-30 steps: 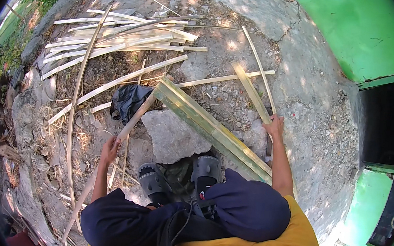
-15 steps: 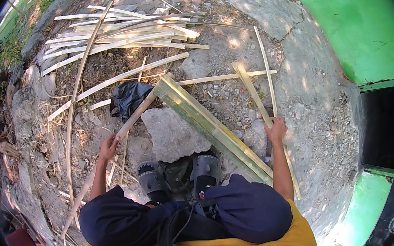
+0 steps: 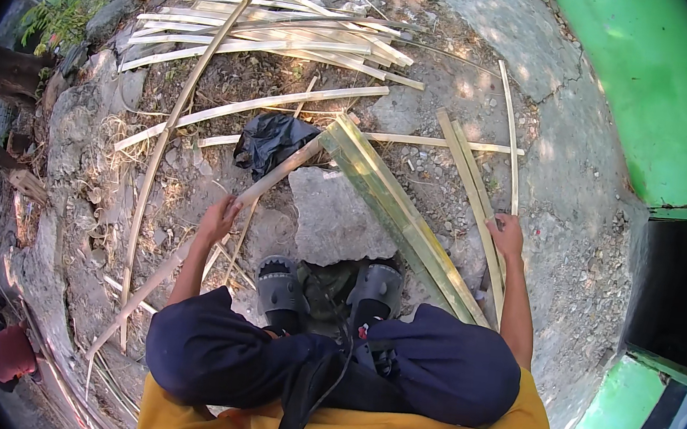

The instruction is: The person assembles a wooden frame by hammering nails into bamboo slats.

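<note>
My left hand [image 3: 218,219] is closed round a long, pale bamboo strip [image 3: 166,268]. That strip slants from beside a black plastic bag [image 3: 271,145] down past my left knee. On the right, the curled fingers of my right hand [image 3: 507,235] grip narrow bamboo strips [image 3: 474,187], whose far ends are slightly apart; their near ends run behind my forearm. Between my hands, wider green-and-yellow split bamboo pieces [image 3: 402,217] lie diagonally, one end against a flat grey stone [image 3: 335,218] and the other by my right knee.
Many pale strips [image 3: 270,41] lie heaped at the far left. A long curved strip [image 3: 171,127] crosses the ground nearer me. One thin strip [image 3: 508,123] lies beyond my right hand. A green wall [image 3: 662,98] stands at the right, and tree trunks [image 3: 7,79] at the left.
My view has shifted, so the scene sits further right and higher. The strips at my right hand now show two separate ends and lie lower. My left hand keeps its grip.
</note>
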`<state>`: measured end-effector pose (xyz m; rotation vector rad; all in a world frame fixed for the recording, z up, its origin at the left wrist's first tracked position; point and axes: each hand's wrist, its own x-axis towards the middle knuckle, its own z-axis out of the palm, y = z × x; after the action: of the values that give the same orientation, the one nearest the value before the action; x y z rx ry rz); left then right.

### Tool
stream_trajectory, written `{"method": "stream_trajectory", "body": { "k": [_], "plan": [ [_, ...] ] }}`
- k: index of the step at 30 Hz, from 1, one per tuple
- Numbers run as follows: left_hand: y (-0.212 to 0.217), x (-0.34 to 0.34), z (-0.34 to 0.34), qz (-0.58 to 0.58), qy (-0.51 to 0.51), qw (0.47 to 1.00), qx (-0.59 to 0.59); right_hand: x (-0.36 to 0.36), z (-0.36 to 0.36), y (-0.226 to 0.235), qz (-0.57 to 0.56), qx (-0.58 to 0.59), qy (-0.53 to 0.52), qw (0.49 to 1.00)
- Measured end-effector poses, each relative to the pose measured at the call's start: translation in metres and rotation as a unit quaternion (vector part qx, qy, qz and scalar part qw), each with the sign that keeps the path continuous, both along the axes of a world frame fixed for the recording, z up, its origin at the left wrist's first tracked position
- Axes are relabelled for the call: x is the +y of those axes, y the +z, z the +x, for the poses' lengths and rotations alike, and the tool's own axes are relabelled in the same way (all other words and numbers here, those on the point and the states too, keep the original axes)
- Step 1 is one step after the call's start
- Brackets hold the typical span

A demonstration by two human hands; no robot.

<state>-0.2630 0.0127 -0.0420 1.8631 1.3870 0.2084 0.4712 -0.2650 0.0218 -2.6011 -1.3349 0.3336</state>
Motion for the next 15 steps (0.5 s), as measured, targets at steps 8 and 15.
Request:
{"method": "stream_trajectory", "body": {
  "k": [8,15],
  "plan": [
    [0.059,0.011,-0.003,0.116,-0.068,0.989,0.055,0.011,-0.029,-0.032,-0.048,-0.05,-0.009,0.998],
    [0.148,0.044,0.038,0.168,-0.067,0.983,0.003,0.053,-0.018,0.029,0.106,0.018,0.059,0.992]
  ]
}}
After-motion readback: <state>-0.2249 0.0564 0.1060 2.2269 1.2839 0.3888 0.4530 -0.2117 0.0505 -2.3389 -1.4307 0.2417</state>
